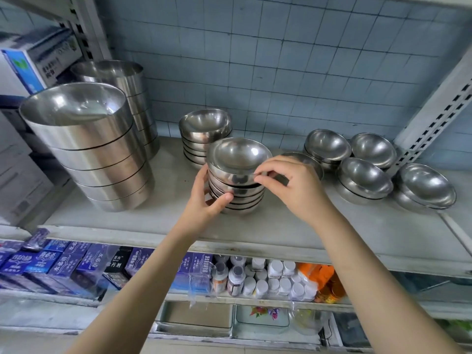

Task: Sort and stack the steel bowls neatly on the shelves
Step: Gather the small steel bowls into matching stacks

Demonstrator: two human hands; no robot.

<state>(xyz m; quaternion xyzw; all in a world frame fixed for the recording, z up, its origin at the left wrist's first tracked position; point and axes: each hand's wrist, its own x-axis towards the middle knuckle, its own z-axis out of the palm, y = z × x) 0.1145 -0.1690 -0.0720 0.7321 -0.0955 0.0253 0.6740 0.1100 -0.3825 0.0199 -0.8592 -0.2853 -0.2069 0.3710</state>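
With the left hand (pixel 208 194) cupped against the side of the bowl stack (pixel 236 186) and the right hand (pixel 293 182) pinching the top bowl (pixel 237 158) by its rim, a skewed seating could tip the stack off the shelf (pixel 153 221).

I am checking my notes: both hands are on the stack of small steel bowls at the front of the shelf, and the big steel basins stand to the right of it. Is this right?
Not quite. In the head view the big steel basins stand to the left of the stack of small steel bowls, not the right. The left hand and right hand are indeed on that stack, at the front of the shelf.
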